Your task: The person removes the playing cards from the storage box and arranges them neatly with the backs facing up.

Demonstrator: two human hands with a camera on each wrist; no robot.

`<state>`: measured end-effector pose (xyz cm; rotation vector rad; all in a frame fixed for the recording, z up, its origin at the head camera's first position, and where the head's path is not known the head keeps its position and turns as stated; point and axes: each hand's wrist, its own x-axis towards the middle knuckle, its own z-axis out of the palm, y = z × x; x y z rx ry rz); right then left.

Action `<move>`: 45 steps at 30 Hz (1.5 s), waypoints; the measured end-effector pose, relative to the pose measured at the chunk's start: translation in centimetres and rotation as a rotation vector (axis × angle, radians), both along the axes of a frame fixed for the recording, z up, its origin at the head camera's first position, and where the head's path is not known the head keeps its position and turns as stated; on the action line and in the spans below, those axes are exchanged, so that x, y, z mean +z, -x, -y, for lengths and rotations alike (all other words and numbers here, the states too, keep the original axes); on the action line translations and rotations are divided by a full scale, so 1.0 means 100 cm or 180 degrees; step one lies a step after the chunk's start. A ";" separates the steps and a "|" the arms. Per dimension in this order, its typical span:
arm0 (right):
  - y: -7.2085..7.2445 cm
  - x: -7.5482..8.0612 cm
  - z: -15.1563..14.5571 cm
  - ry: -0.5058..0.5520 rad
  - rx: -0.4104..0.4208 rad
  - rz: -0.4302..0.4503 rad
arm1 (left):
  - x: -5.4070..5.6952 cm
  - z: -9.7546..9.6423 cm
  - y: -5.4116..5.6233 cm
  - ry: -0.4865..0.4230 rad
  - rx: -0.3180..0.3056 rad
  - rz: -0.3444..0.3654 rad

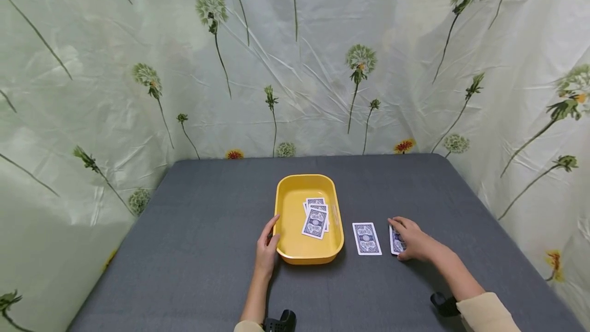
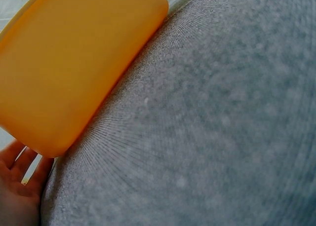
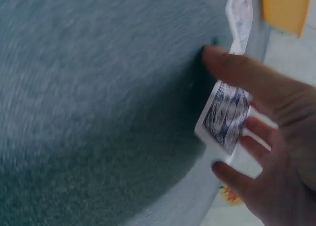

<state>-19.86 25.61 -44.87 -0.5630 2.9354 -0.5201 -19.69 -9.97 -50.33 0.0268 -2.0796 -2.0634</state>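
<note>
A yellow plastic tray (image 1: 332,219) stands on the table with several blue-and-white patterned playing cards (image 1: 315,223) lying overlapped inside it, backs up. My left hand (image 1: 266,250) touches the tray's left side, its fingers fairly straight; the left wrist view shows these fingers (image 2: 22,164) by the tray's corner. To the right of the tray a playing card (image 1: 367,239) lies back up on the cloth. Farther right, my right hand (image 1: 417,242) is spread over another playing card (image 3: 227,115), with thumb and fingers at opposite edges of it. The hand partly hides that card.
A dark grey cloth covers the table (image 1: 207,270). Behind and beside it hangs a pale curtain (image 1: 313,65) printed with dandelions. Black wrist straps (image 1: 444,305) sit on both wrists.
</note>
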 end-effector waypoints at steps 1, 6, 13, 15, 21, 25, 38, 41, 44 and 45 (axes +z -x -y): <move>0.000 -0.001 -0.001 -0.0012 0.0025 0.0045 | -0.001 0.000 0.000 0.0018 0.0004 0.0005; 0.007 0.001 0.000 -0.0115 0.0169 0.0432 | -0.006 0.001 0.002 0.0024 0.0023 -0.0038; 0.018 0.008 0.008 -0.0331 0.0179 0.0812 | 0.012 -0.003 -0.006 -0.0013 -0.0032 -0.0055; 0.022 0.008 0.010 -0.0386 0.0185 0.0851 | 0.018 -0.004 -0.009 0.0037 -0.0016 -0.0026; 0.027 0.008 0.015 -0.0455 0.0248 0.0878 | 0.022 -0.004 -0.012 0.0020 -0.0040 -0.0006; 0.030 0.009 0.017 -0.0433 0.0252 0.0920 | 0.021 -0.004 -0.012 0.0001 -0.0048 -0.0067; 0.032 0.006 0.005 -0.0366 0.0230 0.0933 | 0.021 -0.006 -0.010 0.0055 -0.0009 0.0048; 0.030 0.005 0.003 -0.0342 0.0170 0.0927 | 0.022 -0.005 -0.010 0.0006 -0.0036 0.0008; 0.028 0.006 0.002 -0.0327 0.0161 0.0924 | 0.023 -0.005 -0.010 -0.0020 -0.0040 -0.0024; 0.027 0.006 0.002 -0.0336 0.0150 0.0936 | 0.023 -0.004 -0.010 -0.0018 -0.0044 -0.0044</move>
